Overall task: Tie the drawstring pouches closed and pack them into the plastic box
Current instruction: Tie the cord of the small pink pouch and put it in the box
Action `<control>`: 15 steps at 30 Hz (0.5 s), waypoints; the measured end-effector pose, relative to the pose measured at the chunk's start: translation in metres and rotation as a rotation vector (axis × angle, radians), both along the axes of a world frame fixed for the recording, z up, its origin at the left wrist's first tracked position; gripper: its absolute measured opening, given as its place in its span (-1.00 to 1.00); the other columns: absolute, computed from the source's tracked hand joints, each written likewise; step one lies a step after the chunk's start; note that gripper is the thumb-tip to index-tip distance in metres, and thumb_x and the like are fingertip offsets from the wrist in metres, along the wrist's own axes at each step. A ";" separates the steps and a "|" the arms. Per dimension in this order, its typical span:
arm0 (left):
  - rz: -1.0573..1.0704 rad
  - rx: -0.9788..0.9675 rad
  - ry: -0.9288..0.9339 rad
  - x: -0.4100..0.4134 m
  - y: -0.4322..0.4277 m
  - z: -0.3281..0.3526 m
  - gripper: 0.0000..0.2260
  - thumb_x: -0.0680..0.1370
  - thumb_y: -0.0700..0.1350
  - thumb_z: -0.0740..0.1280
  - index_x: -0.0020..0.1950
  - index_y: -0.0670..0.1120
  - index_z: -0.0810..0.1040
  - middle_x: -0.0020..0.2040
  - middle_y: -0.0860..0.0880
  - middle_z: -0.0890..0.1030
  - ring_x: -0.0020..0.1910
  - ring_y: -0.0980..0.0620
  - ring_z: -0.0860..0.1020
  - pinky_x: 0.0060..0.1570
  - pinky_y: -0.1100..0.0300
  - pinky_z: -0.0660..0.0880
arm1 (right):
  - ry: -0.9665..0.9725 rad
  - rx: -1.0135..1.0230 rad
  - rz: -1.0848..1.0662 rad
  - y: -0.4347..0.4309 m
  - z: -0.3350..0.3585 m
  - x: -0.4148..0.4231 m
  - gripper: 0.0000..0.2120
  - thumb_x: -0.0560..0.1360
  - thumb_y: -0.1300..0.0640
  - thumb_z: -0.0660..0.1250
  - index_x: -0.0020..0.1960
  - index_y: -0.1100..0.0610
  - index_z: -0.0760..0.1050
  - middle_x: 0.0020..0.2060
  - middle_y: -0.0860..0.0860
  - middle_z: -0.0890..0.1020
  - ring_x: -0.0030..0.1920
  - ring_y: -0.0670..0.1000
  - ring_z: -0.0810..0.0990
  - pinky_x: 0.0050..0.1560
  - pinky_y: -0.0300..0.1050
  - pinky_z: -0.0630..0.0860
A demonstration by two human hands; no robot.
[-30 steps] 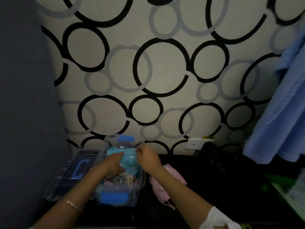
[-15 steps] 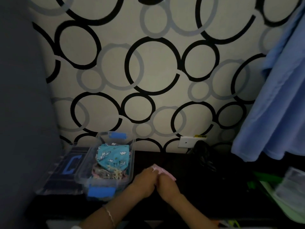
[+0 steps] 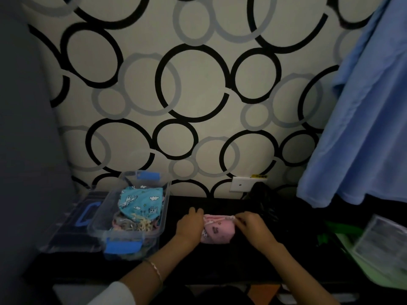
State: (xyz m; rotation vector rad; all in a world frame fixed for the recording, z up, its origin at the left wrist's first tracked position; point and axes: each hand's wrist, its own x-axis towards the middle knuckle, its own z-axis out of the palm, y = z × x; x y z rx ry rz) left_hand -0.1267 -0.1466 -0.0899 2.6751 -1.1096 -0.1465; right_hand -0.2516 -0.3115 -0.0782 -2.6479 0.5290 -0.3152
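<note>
1. The pink pouch lay flat on the dark table, just right of the plastic box and between the person's two hands.
2. The left hand sat against the pouch's left edge with its fingers close together; in that dim light I could not tell whether they gripped the cloth or only rested on it.
3. The right hand had its fingers curled, pinching the gathered top edge at the pouch's right corner.
4. The box stood open with a blue pouch lying on top of other cloth inside.
5. Its clear lid lay just left of it.
6. A blue cloth hung at the right.
</note>
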 end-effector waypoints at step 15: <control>-0.039 -0.520 0.560 0.024 0.046 0.046 -0.67 0.65 0.06 0.13 -0.22 -0.03 0.50 -0.34 0.04 0.45 -0.37 0.14 0.42 -0.27 0.25 0.37 | -0.794 1.897 -0.354 -0.043 -0.030 -0.018 -0.85 0.57 0.21 0.22 -0.15 0.17 0.50 0.00 0.14 0.65 0.14 0.15 0.60 0.30 0.14 0.42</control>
